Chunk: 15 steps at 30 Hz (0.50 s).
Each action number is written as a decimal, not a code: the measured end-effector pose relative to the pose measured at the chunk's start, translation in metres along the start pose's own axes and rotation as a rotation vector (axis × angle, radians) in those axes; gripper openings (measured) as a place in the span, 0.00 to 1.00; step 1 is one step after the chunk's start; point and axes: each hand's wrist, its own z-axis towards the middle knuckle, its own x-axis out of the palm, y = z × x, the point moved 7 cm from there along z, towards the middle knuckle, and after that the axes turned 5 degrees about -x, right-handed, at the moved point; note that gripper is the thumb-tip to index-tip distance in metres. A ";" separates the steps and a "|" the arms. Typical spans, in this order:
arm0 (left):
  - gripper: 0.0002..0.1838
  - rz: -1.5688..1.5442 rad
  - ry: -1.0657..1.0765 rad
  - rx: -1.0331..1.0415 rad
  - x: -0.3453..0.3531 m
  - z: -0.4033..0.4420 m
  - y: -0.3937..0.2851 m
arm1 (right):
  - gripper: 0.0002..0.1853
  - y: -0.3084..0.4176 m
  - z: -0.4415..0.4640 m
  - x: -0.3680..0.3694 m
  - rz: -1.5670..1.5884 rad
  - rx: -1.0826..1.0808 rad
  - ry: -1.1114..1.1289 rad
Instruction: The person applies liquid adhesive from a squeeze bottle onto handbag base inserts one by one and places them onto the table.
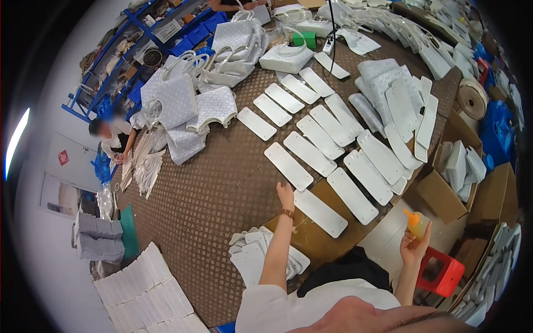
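My left hand (pixel 285 197) is at the upper left end of a white oblong panel (pixel 321 214) with rounded corners and small holes. Its fingers look bent at that end, closed on the panel's edge, though their tips are partly hidden. Just beyond lies another white panel (pixel 288 166), close to the fingertips. Off the table's near edge, my right hand (pixel 413 247) is wrapped round a squeeze bottle (pixel 417 226) of yellowish liquid, its orange nozzle tilted up and to the left. Several similar panels lie in rows across the table, some overlapping.
Under the nearest panels is a brown board (pixel 311 236). White pieces (pixel 250 261) are piled by my left forearm. Whitish bags (pixel 177 100) stand at the far left, near a co-worker (pixel 114 139). A red stool (pixel 444 273) and an open carton (pixel 444 194) are at right.
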 end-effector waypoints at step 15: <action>0.61 0.958 -0.193 0.290 0.003 -0.138 0.091 | 0.30 -0.056 0.036 0.038 0.005 0.236 0.289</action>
